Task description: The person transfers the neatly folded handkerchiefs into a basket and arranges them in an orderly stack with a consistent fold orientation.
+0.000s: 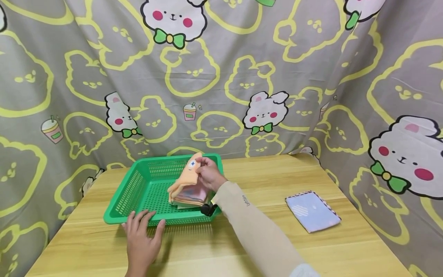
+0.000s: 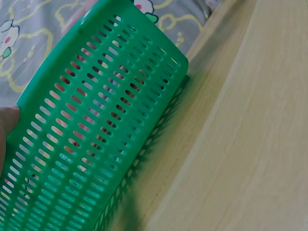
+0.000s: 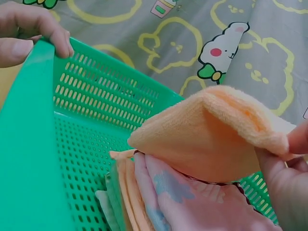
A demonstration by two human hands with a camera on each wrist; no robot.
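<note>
My right hand (image 1: 209, 175) pinches the corner of a folded orange towel (image 1: 187, 173) with a small white-and-blue patch. The towel is raised at a tilt over a stack of folded cloths inside a green plastic basket (image 1: 183, 218). In the right wrist view a pink cloth (image 3: 202, 204) with a blue print lies right under the orange towel, with orange and green folded edges (image 3: 126, 192) beside it. My left hand (image 1: 142, 234) grips the near rim of the basket toward its left, fingers over the edge and thumb on the outside.
A folded light-blue cloth (image 1: 313, 211) with a striped edge lies on the wooden table (image 1: 256, 181) to the right of the basket. A patterned grey curtain (image 1: 221, 84) hangs behind the table and along its sides.
</note>
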